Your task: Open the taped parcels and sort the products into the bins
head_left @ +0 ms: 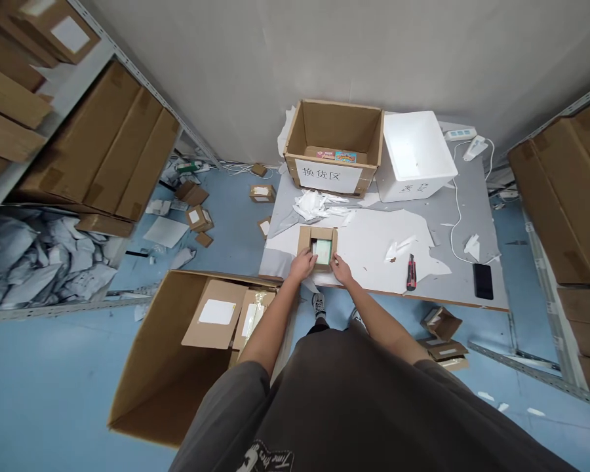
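The left hand (302, 265) and right hand (343, 270) touch the near corners of a small open cardboard box (317, 233) at the tabletop's (452, 216) front edge, their grip unclear. A pale green packet (322, 251) lies inside, not yet out.

Grey rectangular worktable (452, 283): plain grey top
Small open cardboard box (307, 240), at the table's near edge: brown
Flat rectangular card (323, 252), inside that box: pale green
Utility knife (411, 272), on the table: red and black
Rectangular smartphone (482, 282), on the table: black
Square foam box (415, 147), at the table's far edge: white
Paper label (328, 176), on a large cardboard box at the far edge: white with black characters
Smooth floor (44, 373), beneath the table: pale blue
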The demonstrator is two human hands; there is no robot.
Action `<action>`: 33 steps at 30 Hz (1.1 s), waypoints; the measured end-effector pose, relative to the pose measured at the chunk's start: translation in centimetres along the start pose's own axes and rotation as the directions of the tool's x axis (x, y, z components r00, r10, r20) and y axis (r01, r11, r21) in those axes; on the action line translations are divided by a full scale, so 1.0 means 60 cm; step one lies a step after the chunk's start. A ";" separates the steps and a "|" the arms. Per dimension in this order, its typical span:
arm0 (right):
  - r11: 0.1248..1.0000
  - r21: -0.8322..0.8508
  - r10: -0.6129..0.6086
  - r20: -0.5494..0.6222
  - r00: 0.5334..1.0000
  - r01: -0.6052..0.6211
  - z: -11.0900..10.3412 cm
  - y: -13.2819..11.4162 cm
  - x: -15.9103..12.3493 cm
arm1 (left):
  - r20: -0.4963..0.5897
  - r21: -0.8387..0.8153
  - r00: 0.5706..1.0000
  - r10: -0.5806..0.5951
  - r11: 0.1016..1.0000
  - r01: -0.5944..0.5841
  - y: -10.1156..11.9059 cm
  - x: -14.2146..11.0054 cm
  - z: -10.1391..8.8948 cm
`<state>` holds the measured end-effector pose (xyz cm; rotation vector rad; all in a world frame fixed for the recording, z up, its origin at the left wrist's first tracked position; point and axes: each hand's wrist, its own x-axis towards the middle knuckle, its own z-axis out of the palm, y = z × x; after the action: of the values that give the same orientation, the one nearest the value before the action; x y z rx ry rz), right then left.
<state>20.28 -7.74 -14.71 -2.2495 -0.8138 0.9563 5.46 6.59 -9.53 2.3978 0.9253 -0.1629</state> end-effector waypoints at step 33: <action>0.765 -0.601 -0.143 0.188 0.972 0.229 -0.152 -0.144 0.261 | -0.185 -0.081 0.980 0.070 0.993 -0.086 -0.004 -0.055 0.089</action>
<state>33.37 6.74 -10.12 -2.5847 -1.5772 0.8210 3.27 1.92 -13.12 2.3905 0.8970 0.1265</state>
